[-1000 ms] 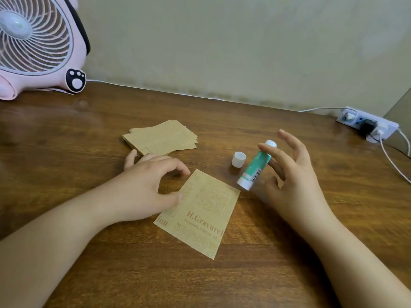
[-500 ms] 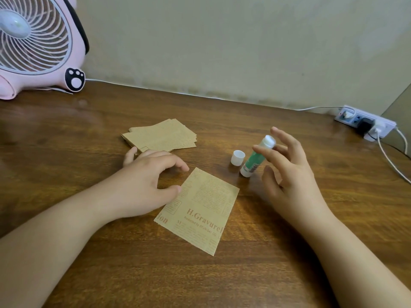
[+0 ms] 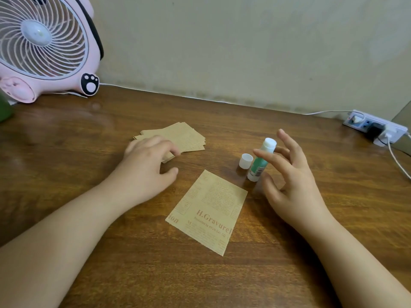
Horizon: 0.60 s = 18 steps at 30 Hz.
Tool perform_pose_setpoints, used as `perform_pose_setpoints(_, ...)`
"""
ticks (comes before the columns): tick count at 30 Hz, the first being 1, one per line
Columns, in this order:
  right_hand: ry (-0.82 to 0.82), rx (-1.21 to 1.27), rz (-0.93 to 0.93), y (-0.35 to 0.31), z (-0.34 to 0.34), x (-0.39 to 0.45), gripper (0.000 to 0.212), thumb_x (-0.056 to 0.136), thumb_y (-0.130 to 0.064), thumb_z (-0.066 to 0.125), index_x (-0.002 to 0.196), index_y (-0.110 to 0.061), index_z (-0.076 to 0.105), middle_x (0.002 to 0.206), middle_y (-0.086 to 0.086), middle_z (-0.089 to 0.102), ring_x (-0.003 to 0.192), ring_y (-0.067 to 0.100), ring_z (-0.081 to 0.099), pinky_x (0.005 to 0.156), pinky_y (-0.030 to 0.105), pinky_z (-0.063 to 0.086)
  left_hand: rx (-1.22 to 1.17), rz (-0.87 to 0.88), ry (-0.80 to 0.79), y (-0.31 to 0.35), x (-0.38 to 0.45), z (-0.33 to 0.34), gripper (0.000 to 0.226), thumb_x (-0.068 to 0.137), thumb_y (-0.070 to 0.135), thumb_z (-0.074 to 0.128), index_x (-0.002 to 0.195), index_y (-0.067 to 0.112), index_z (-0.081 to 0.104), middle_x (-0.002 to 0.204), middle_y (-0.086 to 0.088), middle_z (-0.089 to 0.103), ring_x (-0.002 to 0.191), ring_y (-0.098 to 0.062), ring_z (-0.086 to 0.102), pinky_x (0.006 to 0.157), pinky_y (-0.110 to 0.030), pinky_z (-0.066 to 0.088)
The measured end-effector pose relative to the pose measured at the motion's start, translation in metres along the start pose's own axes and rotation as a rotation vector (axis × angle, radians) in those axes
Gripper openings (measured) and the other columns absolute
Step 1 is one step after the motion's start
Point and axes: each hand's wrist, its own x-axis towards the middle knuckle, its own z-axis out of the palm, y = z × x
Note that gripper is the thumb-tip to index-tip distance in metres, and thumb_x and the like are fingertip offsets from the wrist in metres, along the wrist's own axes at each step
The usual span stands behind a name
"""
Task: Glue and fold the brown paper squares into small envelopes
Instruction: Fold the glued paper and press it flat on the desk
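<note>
One printed brown paper square (image 3: pixel 209 210) lies flat on the wooden table (image 3: pixel 66 156) between my hands, untouched. A stack of several more brown squares (image 3: pixel 184 138) sits behind it. My left hand (image 3: pixel 149 165) rests its fingertips on the stack's near left corner, thumb apart on the table side. An uncapped green-and-white glue stick (image 3: pixel 259 163) stands upright next to its white cap (image 3: pixel 245 160). My right hand (image 3: pixel 287 181) hovers right beside the stick with fingers spread and straight, the index finger crossing in front of the tube, holding nothing.
A pink desk fan (image 3: pixel 42 47) stands at the back left, with a green object (image 3: pixel 4 110) at the left edge. A white power strip (image 3: pixel 375 127) with plugs and cables lies at the back right by the wall.
My right hand stood the tilted glue stick upright beside the cap and let go. My left hand left the single sheet and moved back onto the stack.
</note>
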Motion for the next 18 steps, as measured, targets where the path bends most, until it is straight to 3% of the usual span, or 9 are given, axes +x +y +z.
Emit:
perform_pose_setpoints(3,0.014,0.009,-0.015,-0.002,-0.001,0.0,0.049,0.082,-0.008,0.061,0.123,-0.034,0.055,0.156,0.002,0.014,0.138,0.016,0.027,0.108,0.032,0.027,0.023,-0.13,0.105,-0.012,0.011,0.001,0.034,0.082,0.03,0.069,0.113,0.022,0.057,0.127,0.006,0.048,0.119,-0.02,0.044,0.101,-0.038,0.038)
perform_pose_setpoints(5,0.062,0.008,-0.026,-0.006,-0.004,-0.001,0.047,0.081,-0.013,0.061,0.124,-0.033,0.055,0.155,0.003,0.014,0.141,0.015,0.018,0.109,0.028,0.02,0.06,-0.187,0.038,-0.016,0.017,0.005,0.045,0.081,0.037,0.069,0.12,0.021,0.053,0.134,0.003,0.044,0.121,-0.021,0.044,0.099,-0.036,0.039)
perform_pose_setpoints(7,0.131,-0.017,-0.045,-0.011,-0.007,-0.003,0.042,0.083,-0.023,0.057,0.124,-0.03,0.056,0.153,0.003,0.018,0.139,0.014,0.013,0.109,0.032,0.017,0.081,-0.214,-0.017,-0.018,0.021,0.008,0.05,0.082,0.041,0.067,0.125,0.021,0.051,0.137,0.002,0.044,0.121,-0.022,0.044,0.1,-0.035,0.04)
perform_pose_setpoints(9,0.207,-0.058,-0.097,-0.015,-0.009,-0.005,0.042,0.082,-0.029,0.052,0.124,-0.024,0.058,0.147,0.004,0.028,0.133,0.016,0.018,0.107,0.04,0.023,0.127,-0.203,-0.009,-0.017,0.024,0.008,0.045,0.083,0.042,0.064,0.122,0.021,0.054,0.131,0.002,0.053,0.116,-0.022,0.048,0.096,-0.035,0.043)
perform_pose_setpoints(11,0.237,-0.058,-0.154,-0.018,-0.008,-0.007,0.041,0.082,-0.027,0.051,0.121,-0.019,0.06,0.137,0.005,0.039,0.125,0.015,0.025,0.103,0.039,0.028,0.162,-0.192,0.012,-0.016,0.025,0.006,0.033,0.084,0.041,0.063,0.112,0.023,0.062,0.121,0.004,0.06,0.106,-0.02,0.054,0.089,-0.033,0.046)
perform_pose_setpoints(16,0.162,-0.02,-0.235,-0.02,-0.007,-0.008,0.037,0.084,-0.022,0.05,0.117,-0.013,0.064,0.112,0.0,0.051,0.106,0.011,0.042,0.097,0.015,0.028,-0.025,-0.255,0.08,-0.011,0.025,0.001,0.006,0.085,0.028,0.067,0.086,0.023,0.07,0.099,0.006,0.064,0.097,-0.014,0.055,0.079,-0.026,0.043)
perform_pose_setpoints(18,0.124,-0.02,-0.25,-0.018,-0.007,-0.008,0.035,0.084,-0.021,0.05,0.115,-0.011,0.064,0.104,0.0,0.054,0.096,0.011,0.046,0.092,0.01,0.029,-0.026,-0.251,0.138,-0.009,0.024,-0.001,0.011,0.088,0.018,0.063,0.081,0.019,0.071,0.088,0.005,0.065,0.084,-0.013,0.058,0.071,-0.022,0.041)
